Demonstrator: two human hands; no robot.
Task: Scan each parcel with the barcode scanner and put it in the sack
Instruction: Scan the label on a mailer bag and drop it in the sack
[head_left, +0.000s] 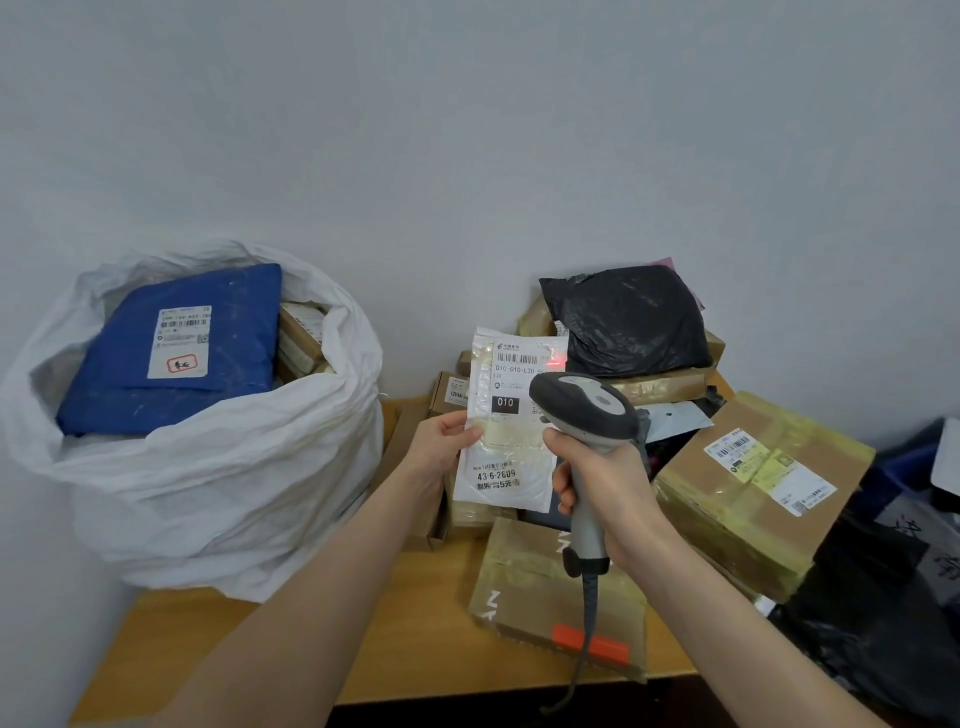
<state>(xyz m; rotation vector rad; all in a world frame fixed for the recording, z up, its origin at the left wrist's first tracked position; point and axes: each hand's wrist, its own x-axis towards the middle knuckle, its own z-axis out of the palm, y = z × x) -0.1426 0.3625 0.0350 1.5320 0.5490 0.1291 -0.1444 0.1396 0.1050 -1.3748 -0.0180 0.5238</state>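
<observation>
My left hand (441, 447) pinches the left edge of a flat white parcel (506, 415) and holds it upright above the table. My right hand (602, 493) grips the handle of a grey barcode scanner (584, 410), whose head points at the parcel's label. A red scan light (555, 362) glows at the label's right side, beside the barcode. A large white sack (208, 467) stands open at the left on the table, with a blue parcel (171, 348) and cardboard boxes inside.
A wooden table (415, 623) carries a heap of parcels at the right: a black bag (628, 319), a taped cardboard box (753, 483), another taped box (540, 597) under the scanner cable, and dark bags (883, 623) at the far right. A grey wall stands behind.
</observation>
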